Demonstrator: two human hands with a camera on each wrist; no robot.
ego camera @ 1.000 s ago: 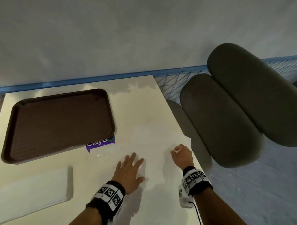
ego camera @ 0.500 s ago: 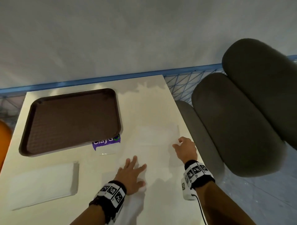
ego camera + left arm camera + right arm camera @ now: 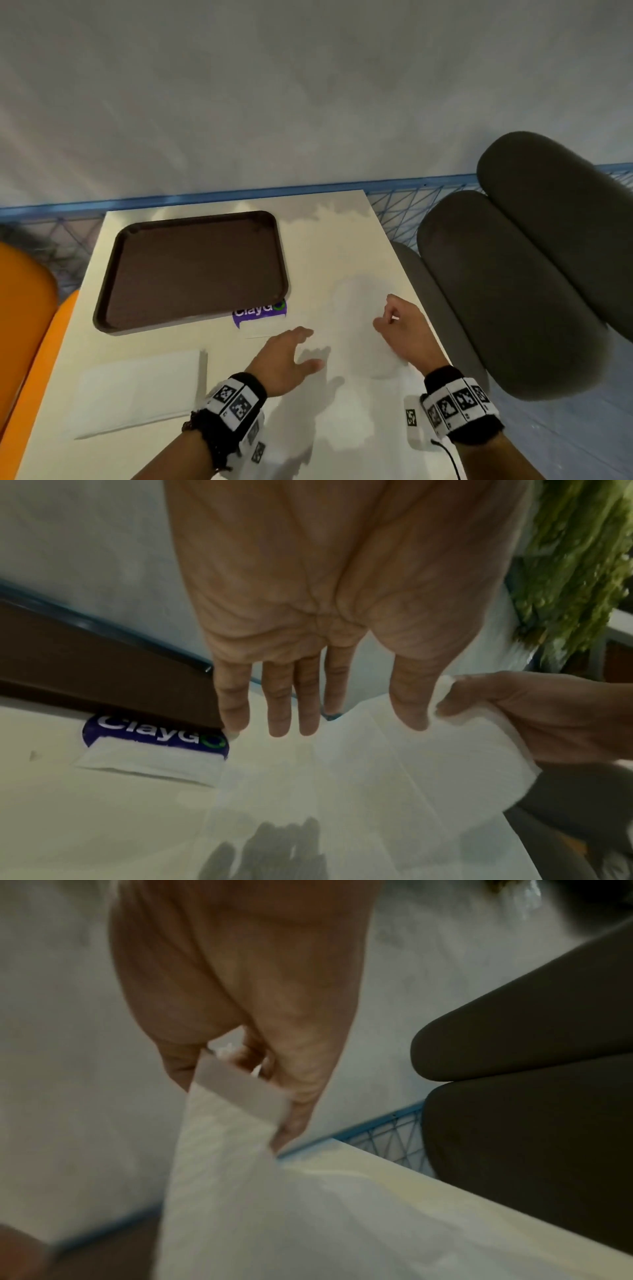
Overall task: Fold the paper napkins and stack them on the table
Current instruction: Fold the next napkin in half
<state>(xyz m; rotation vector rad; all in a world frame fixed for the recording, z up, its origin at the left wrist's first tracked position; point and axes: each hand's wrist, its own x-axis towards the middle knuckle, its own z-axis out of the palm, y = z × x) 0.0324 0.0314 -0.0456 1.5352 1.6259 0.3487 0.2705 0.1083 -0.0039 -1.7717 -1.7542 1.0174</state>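
A white paper napkin (image 3: 356, 335) lies spread on the cream table (image 3: 335, 240) near its right edge. My right hand (image 3: 397, 325) pinches one edge of this napkin (image 3: 236, 1123) and holds that edge raised off the table. My left hand (image 3: 291, 353) hovers with straight fingers just above the napkin's (image 3: 359, 777) left part, casting a shadow on it. A flat white stack of folded napkins (image 3: 137, 390) rests at the table's near left.
A dark brown tray (image 3: 191, 270) sits at the back left, with a purple ClayGo sticker (image 3: 258, 310) and a small white folded piece (image 3: 147, 761) at its front edge. Grey padded seats (image 3: 513, 274) stand right of the table, an orange seat (image 3: 24, 325) left.
My right hand has pinched and raised the napkin's edge and drawn it back toward me. My left hand has lifted off the napkin and shifted forward. The view has swung left.
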